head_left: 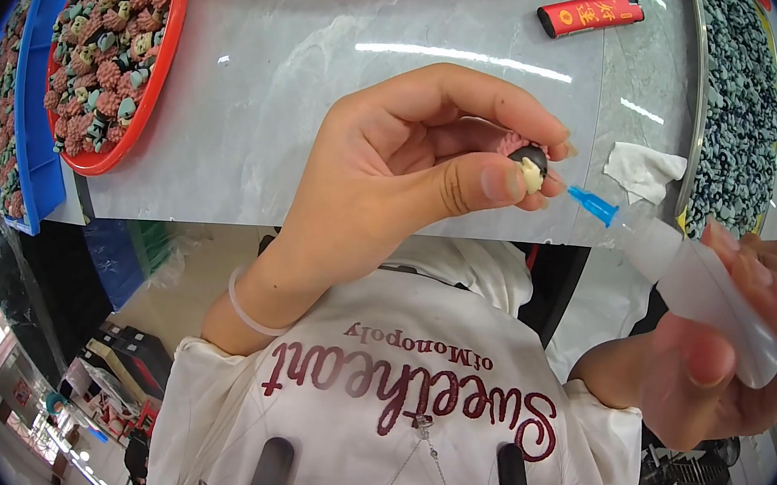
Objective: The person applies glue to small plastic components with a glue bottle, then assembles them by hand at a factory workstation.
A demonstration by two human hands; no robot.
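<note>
My left hand [369, 164] is raised above the table's front edge, pinching a small painted figurine [533, 168] between thumb and fingers. The figurine has pink, black and cream parts, and the fingers cover some of it. My right hand [718, 376] is closed around a translucent white squeeze bottle [723, 295], held tilted at the right. The bottle's blue dispensing tip [594, 207] points left toward the figurine. Its thin end comes close to the figurine and my left fingertips; whether it touches, I cannot tell.
At the left, a red basin [183, 4] heaped with pink, black and pale green pieces stands beside a blue tray [32, 159]. A tray [700, 62] of small dark and pale pieces lies right. Near it are a crumpled white tissue [644, 172] and a red-and-black lighter-shaped object [590, 16].
</note>
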